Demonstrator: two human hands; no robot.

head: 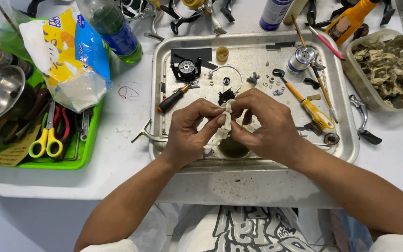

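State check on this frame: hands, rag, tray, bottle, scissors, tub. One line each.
left hand: pinching the rag
right hand: pinching the rag from the other side
rag: white, crumpled, held above the tray
metal tray: flat on the table, strewn with small parts
green bottle: partly full
yellow scissors: closed, in the green bin
plastic tub: uncovered, filled

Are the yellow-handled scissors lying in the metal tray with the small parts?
No, the yellow-handled scissors lie in the green bin off to the side, outside the metal tray.

Crumpled white cloth [224, 126], brushed-metal tray [257, 65]
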